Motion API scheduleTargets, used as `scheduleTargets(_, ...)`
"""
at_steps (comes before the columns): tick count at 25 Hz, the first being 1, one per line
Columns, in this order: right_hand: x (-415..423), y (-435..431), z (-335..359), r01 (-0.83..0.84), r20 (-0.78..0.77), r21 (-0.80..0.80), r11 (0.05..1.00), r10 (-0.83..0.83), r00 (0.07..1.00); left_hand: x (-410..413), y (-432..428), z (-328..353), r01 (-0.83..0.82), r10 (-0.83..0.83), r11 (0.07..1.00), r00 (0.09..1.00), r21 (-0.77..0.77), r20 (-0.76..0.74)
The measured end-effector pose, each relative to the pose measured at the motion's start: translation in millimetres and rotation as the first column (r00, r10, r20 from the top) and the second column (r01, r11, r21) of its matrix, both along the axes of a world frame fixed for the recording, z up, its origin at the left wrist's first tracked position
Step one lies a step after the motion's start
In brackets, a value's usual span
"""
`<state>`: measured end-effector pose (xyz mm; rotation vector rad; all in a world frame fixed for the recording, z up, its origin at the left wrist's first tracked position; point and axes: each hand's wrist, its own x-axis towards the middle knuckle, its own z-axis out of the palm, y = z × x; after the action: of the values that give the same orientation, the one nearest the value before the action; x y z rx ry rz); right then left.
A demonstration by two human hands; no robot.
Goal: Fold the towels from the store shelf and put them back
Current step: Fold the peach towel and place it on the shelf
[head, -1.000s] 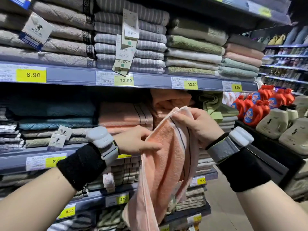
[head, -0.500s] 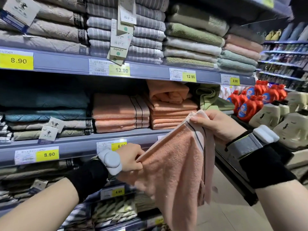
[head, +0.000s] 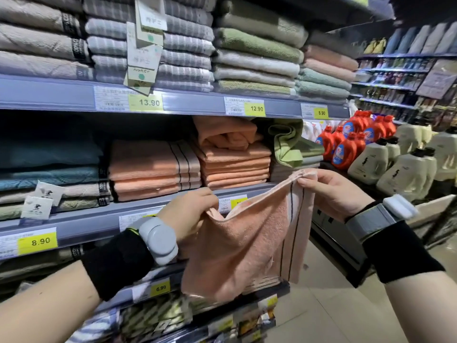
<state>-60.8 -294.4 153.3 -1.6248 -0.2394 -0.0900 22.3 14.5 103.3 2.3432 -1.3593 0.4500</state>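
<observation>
Pink towel (head: 247,243): hanging doubled in front of the shelf (head: 99,216), below the stacked peach towels (head: 153,169). Left hand (head: 188,211) pinches its left top corner; right hand (head: 329,189) pinches the right, striped corner, held higher.

A hand could fit in the dark open gap above the striped peach stack (head: 153,167), under the upper shelf (head: 193,105). Just right of that stack, a crumpled peach towel (head: 227,134) sits on a second peach pile (head: 235,169) and fills almost all the room up to the shelf, and farther right a messy green towel (head: 286,144) blocks the way. Below and to the right of the stack, the held towel (head: 247,243) hangs in front of the lower shelves (head: 158,288).
</observation>
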Motion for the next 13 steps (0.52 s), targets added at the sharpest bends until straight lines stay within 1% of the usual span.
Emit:
scheduleTargets(1, -2, -4, -1, 0.01, 0.001, 0.028, 1.0, -0.01, 1.0, -4, -6, 9, 0.104, -0.102, 0.993, 0.994, -0.052, 0.032)
scheduleTargets(3, -1, -6, -5, -0.005, 0.0, 0.08, 0.997, 0.005, 1.0, -12, -19, 22, 0.271, -0.259, 0.952, 0.961, -0.146, 0.095)
scheduleTargets(5, 5, -5, -12, -0.01, -0.014, 0.115, 0.993, 0.011, 1.0, -18, -34, 34, 0.361, -0.35, 0.905, 0.933, -0.225, 0.087)
scheduleTargets(6, 9, -3, -17, -0.02, -0.015, 0.116, 0.993, 0.022, 1.0, -21, -40, 38, 0.374, -0.371, 0.891, 0.927, -0.258, 0.064)
scheduleTargets(9, 23, 7, -28, -0.132, -0.05, 0.113, 0.985, 0.138, 0.989, -27, -64, 46, 0.361, -0.394, 0.856, 0.919, -0.37, -0.013)
scheduleTargets(11, 27, 9, -30, -0.151, -0.062, 0.14, 0.979, 0.16, 0.985, -24, -74, 48, 0.292, -0.362, 0.846, 0.929, -0.447, -0.078)
scheduleTargets(13, 28, 2, -30, -0.167, -0.059, 0.204, 0.965, 0.183, 0.981, -19, -79, 45, 0.179, -0.283, 0.85, 0.948, -0.495, -0.143)
